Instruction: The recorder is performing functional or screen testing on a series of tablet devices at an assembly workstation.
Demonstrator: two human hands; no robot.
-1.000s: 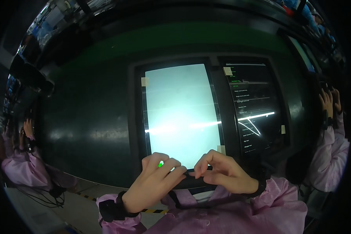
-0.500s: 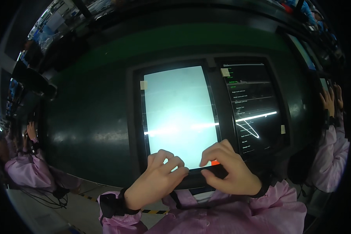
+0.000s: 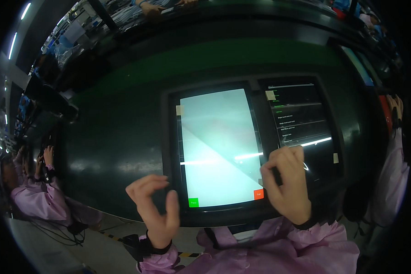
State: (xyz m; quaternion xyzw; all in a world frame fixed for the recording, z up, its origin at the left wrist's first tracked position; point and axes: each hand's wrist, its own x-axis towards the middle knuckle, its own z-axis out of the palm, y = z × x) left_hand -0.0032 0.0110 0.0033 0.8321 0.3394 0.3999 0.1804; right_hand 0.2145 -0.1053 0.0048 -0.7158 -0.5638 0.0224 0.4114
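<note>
A tablet-like panel [image 3: 219, 146] with a lit, pale screen lies before me. A green square [image 3: 193, 202] and a red square [image 3: 258, 194] show at its lower corners. Beside the panel's lower left edge, my left hand [image 3: 154, 208] is open, its fingers bent, its thumb apart and nothing in it. My right hand [image 3: 287, 187] hovers between this panel and a second one, fingers curled toward the thumb, with nothing visible in it. That second panel [image 3: 301, 118] has a dark screen with lines of text; my right hand hides its lower left part.
Pale tape pieces [image 3: 180, 110] stick to both panels. The dark green work surface [image 3: 109, 137] stretches left and behind. Other people's hands are at the left [image 3: 48, 157] and right rims [image 3: 394, 109], and a hand [image 3: 151, 9] shows at the far top. Another panel [image 3: 357, 66] lies at far right.
My hands have moved apart, the left leftward off the lit panel, the right rightward and upward. Both lower corner squares are now uncovered. A diagonal shade now crosses the lit screen. The view has shifted.
</note>
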